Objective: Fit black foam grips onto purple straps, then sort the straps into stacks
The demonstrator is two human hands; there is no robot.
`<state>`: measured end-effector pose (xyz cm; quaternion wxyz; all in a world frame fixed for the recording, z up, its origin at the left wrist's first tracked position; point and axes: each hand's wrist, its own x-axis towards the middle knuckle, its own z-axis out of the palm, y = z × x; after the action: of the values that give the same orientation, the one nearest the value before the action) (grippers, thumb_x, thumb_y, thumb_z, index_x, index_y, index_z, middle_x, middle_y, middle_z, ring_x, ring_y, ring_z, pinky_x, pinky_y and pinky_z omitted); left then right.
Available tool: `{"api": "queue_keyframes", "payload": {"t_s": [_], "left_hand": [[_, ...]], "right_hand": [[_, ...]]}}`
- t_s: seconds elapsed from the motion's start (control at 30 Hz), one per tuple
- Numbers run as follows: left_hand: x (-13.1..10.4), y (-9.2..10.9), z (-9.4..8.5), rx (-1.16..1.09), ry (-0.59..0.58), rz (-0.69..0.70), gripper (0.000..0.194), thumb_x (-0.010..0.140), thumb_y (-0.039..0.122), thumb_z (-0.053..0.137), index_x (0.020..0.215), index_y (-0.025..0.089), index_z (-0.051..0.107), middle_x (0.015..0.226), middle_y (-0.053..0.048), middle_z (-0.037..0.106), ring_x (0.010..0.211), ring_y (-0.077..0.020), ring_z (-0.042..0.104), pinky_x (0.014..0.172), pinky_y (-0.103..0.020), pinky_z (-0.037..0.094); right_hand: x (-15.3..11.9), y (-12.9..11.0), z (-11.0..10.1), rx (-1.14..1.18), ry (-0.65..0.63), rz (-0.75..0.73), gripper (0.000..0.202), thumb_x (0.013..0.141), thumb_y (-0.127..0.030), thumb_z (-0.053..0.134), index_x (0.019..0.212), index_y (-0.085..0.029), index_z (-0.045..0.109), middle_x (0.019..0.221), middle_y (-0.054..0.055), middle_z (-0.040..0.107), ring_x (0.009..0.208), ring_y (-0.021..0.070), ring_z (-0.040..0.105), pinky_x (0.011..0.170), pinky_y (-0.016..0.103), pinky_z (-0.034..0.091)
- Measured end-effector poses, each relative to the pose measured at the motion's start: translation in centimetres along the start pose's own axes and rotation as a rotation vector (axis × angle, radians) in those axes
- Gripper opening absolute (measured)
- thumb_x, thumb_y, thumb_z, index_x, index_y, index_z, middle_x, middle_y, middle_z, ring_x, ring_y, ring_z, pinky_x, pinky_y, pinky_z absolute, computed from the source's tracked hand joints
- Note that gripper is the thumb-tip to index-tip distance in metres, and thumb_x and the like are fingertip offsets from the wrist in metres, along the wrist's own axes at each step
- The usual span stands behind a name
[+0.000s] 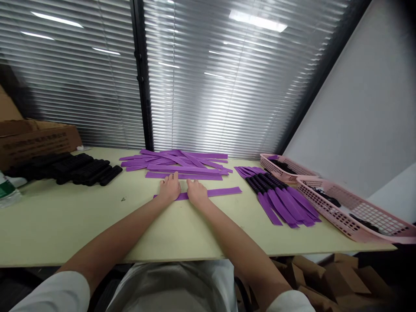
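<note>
Left hand [169, 189]: rests on a purple strip [225, 191] towards its left end, fingers pointing away from the body; whether it pinches the strip or only presses on it, I cannot tell.
Right hand [197, 193]: on the same strip, just beside the other hand with a narrow gap between them, fingers bent; its hold is equally unclear.
Strip under the hands: flat on the pale yellow table [139, 234], running left to right — its longer bare part shows to the right.
Strip pile [175, 158]: just beyond the hands, loose purple lengths lying across one another.
Sleeved strips [289, 203]: to the right, purple strips packed side by side, black ribbed sections partway along them.
Black pieces [81, 169]: heaped on the left side, ridged on top.
Pink baskets: two at the right — the rear basket [276, 170] holds black items and a bit of purple, the front basket [328, 212] black items.
Left edge: a cardboard box [42, 143] with printing, and a clear bottle [8, 190] with a green label.
Behind the table: slatted blinds [211, 95].
Below, right: brown cartons [344, 277].
</note>
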<state>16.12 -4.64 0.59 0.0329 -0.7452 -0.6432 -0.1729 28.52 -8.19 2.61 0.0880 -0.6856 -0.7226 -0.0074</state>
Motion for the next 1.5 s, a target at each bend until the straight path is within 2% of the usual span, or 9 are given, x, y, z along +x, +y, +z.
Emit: {"api": "queue_keyframes", "payload": {"t_s": [0.17,0.33,0.53,0.7,0.83,1.0,1.13,1.3,1.5], "left_hand": [[0.6,-1.9,-0.2,0.016,-0.008,-0.008,0.05,0.091,0.023,0.031,0.139,0.012,0.034,0.127,-0.019,0.056,0.114,-0.0319,0.05,0.095,-0.052,0.034],[1.0,-4.8,-0.3,-0.001,-0.002,-0.009,0.047,0.089,0.023,0.032,0.135,0.014,0.037,0.127,-0.018,0.056,0.115,-0.0336,0.051,0.096,-0.056,0.033],[1.0,-9.5,-1.2,0.032,-0.023,0.019,0.048,0.089,0.024,0.031,0.135,0.014,0.039,0.133,-0.018,0.052,0.118,-0.0321,0.048,0.097,-0.053,0.032],[0.5,-14.1,-2.1,0.067,-0.025,0.031,0.049,0.089,0.029,0.031,0.135,0.014,0.041,0.133,-0.018,0.052,0.12,-0.0328,0.048,0.095,-0.053,0.034],[0.1,-15.5,-2.3,0.081,-0.02,0.019,0.047,0.089,0.031,0.034,0.131,0.013,0.044,0.132,-0.02,0.052,0.119,-0.0342,0.048,0.095,-0.054,0.034],[0.3,-14.3,-2.1,0.125,-0.031,0.097,0.047,0.09,0.033,0.032,0.13,0.012,0.045,0.129,-0.02,0.053,0.117,-0.0332,0.049,0.095,-0.053,0.034],[0.6,-11.8,-1.6,0.104,-0.042,0.104,0.045,0.091,0.031,0.03,0.128,0.013,0.046,0.131,-0.018,0.052,0.118,-0.0321,0.048,0.095,-0.053,0.034],[1.2,-6.3,-0.6,0.083,-0.027,0.136,0.042,0.091,0.026,0.031,0.129,0.014,0.047,0.129,-0.016,0.052,0.115,-0.0316,0.048,0.094,-0.051,0.035],[1.4,-0.4,0.8,0.075,0.013,0.153,0.036,0.091,0.019,0.031,0.121,0.016,0.05,0.12,-0.016,0.052,0.111,-0.0302,0.045,0.089,-0.046,0.036]], "right_hand": [[0.9,2.1,-0.5,-0.002,-0.037,0.059,0.036,0.09,-0.01,0.034,0.121,-0.021,0.05,0.097,0.011,0.063,0.09,0.0237,0.064,0.067,0.03,0.049],[1.3,3.4,-0.5,-0.03,-0.04,0.08,0.039,0.09,-0.008,0.034,0.124,-0.021,0.049,0.105,0.013,0.06,0.094,0.0231,0.063,0.07,0.029,0.048],[1.4,4.5,-0.5,-0.05,-0.035,0.103,0.042,0.091,-0.006,0.032,0.127,-0.021,0.048,0.109,0.013,0.058,0.097,0.0231,0.062,0.073,0.03,0.048],[1.8,7.1,-0.9,-0.042,-0.021,0.164,0.041,0.091,-0.006,0.032,0.124,-0.022,0.049,0.109,0.012,0.059,0.098,0.0219,0.061,0.075,0.029,0.046],[2.0,9.0,-1.0,-0.014,-0.016,0.217,0.038,0.09,-0.008,0.034,0.121,-0.022,0.051,0.106,0.012,0.06,0.097,0.0234,0.061,0.073,0.031,0.046],[1.9,10.2,-1.1,0.021,0.015,0.257,0.032,0.09,-0.013,0.037,0.117,-0.021,0.052,0.101,0.011,0.061,0.093,0.0236,0.061,0.069,0.031,0.045],[1.2,9.8,-1.8,0.028,0.073,0.253,0.029,0.092,-0.017,0.036,0.117,-0.021,0.051,0.103,0.011,0.061,0.093,0.024,0.06,0.069,0.031,0.044],[0.2,6.4,-2.1,0.079,0.138,0.116,0.025,0.093,-0.023,0.04,0.112,-0.02,0.056,0.101,0.009,0.062,0.087,0.0218,0.061,0.066,0.029,0.044],[-0.6,1.9,-0.9,0.114,0.056,-0.089,0.025,0.092,-0.028,0.047,0.11,-0.022,0.062,0.102,0.007,0.063,0.088,0.0189,0.059,0.073,0.029,0.045]]}}
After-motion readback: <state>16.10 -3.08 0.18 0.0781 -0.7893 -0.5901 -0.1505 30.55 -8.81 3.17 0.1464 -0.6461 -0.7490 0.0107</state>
